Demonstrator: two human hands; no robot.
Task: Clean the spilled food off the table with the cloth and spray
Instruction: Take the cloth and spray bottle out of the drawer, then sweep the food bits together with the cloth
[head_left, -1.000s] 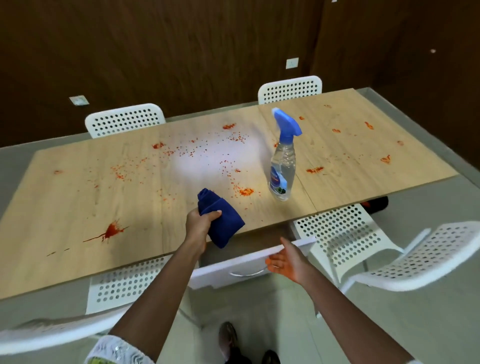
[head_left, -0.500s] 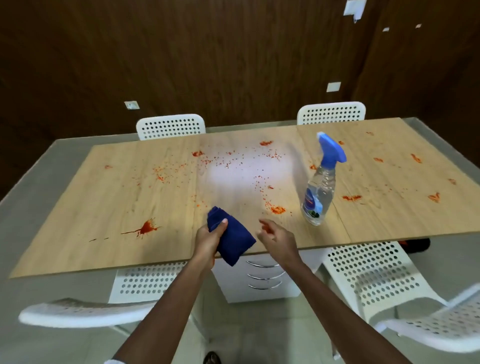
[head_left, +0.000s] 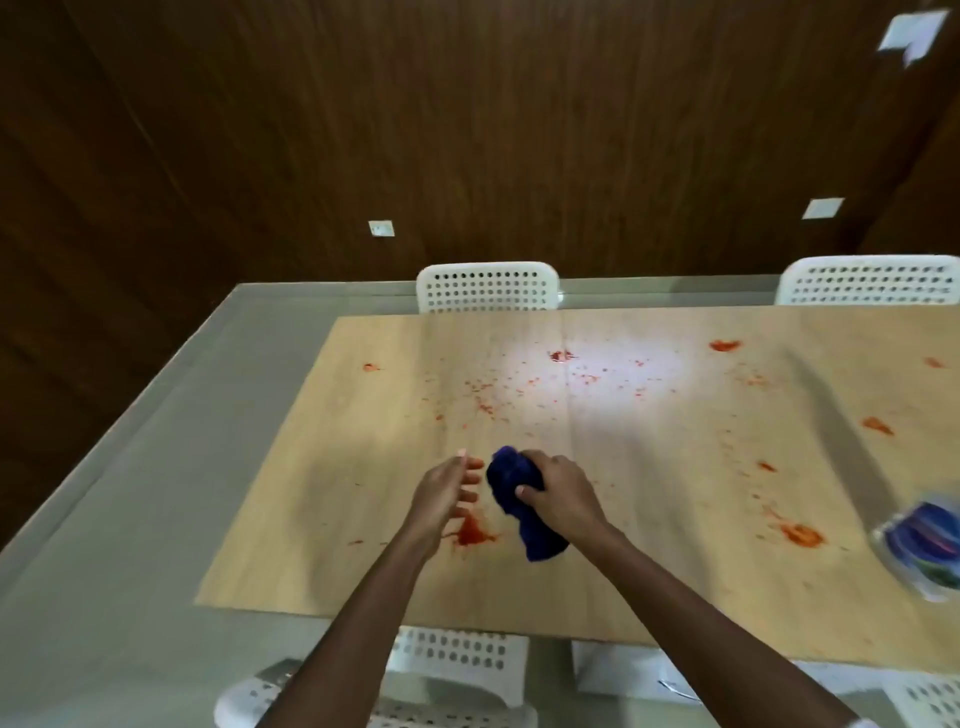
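My right hand (head_left: 558, 499) is clamped around the bunched blue cloth (head_left: 524, 506), held just above the wooden table (head_left: 649, 519) near the frame's centre. My left hand (head_left: 447, 493) sits just beside it, fingers spread and holding nothing, over a red splatter (head_left: 472, 531). Smaller red spots scatter toward the upper centre and right. The table's near edge runs along the lower frame and its left edge is well clear of my hands, with bare wood between. The spray bottle (head_left: 922, 545) is a blur at the right edge; its label is unreadable. White perforated chairs (head_left: 488, 287) line the far side.
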